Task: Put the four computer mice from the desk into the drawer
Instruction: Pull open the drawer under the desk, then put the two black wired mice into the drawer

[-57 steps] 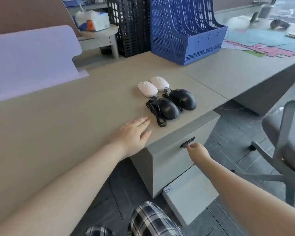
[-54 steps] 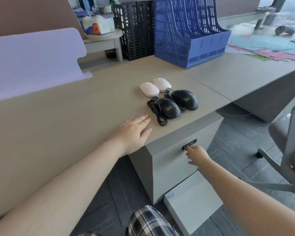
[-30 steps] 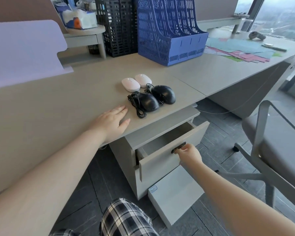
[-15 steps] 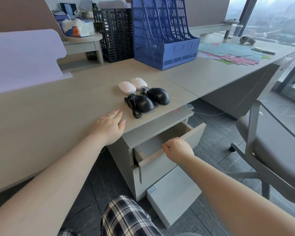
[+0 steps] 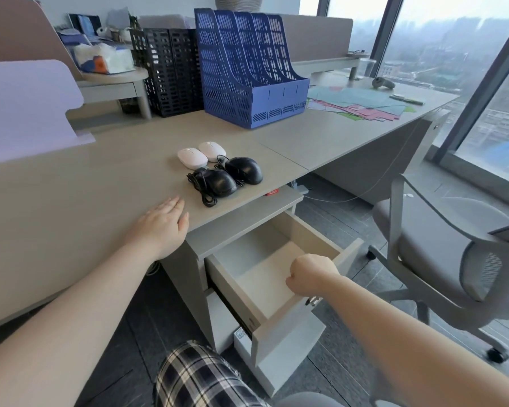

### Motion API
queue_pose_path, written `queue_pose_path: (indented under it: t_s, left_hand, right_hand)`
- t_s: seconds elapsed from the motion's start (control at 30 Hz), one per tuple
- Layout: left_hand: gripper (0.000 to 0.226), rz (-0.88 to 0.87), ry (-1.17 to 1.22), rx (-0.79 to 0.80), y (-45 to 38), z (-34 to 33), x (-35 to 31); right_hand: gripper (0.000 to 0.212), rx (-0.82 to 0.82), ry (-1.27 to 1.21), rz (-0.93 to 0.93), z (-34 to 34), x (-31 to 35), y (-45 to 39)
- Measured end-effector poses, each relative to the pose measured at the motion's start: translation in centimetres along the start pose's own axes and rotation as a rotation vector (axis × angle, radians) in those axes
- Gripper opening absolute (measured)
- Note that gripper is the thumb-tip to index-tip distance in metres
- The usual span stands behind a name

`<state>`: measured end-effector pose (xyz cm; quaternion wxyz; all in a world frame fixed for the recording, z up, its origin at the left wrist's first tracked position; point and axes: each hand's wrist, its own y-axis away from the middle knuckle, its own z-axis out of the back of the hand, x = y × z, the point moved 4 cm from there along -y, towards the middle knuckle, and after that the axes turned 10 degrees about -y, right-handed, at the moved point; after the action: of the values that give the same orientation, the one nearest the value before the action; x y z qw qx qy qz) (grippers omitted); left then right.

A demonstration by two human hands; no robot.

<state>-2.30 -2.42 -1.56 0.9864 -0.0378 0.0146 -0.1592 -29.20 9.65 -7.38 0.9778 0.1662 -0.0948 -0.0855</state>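
Two white mice and two black wired mice lie grouped near the desk's front edge. Below them the top drawer stands pulled far out, its pale inside bare. My right hand is closed over the top rim of the drawer's front panel. My left hand rests flat on the desk, fingers apart, just left of the black mice and not touching them.
A blue file rack and a black mesh rack stand at the back of the desk. Coloured papers lie at the far right. A grey office chair stands right of the drawer. A white box sits on the floor.
My right hand has pulled the drawer from shut to wide open, shifting from the handle to the front panel's top rim. My left hand stayed flat on the desk.
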Motion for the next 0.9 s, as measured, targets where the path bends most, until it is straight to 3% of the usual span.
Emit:
queue_pose_path:
  t_s: [0.13,0.33,0.47,0.7,0.9]
  left_hand:
    - [0.052,-0.005,-0.005,-0.007,0.2,0.0,-0.1]
    - [0.052,-0.010,-0.003,-0.007,0.1,0.2,-0.1]
    - [0.057,0.039,0.073,-0.003,-0.4,0.8,-0.2]
    - [0.091,0.056,0.357,-0.065,-3.2,2.8,-2.8]
    - [0.094,0.071,0.386,-0.057,-7.9,2.9,-3.3]
  right_hand:
    - [0.029,0.074,0.002,-0.065,-0.5,-0.2,0.3]
    - [0.022,0.176,-0.011,-0.138,-0.7,-0.2,-0.3]
    - [0.027,0.019,-0.052,-0.081,1.2,0.1,-2.2]
    - [0.031,-0.279,-0.254,0.021,7.9,4.5,-6.0]
    - [0.029,-0.550,-0.386,0.101,13.2,7.4,-8.3]
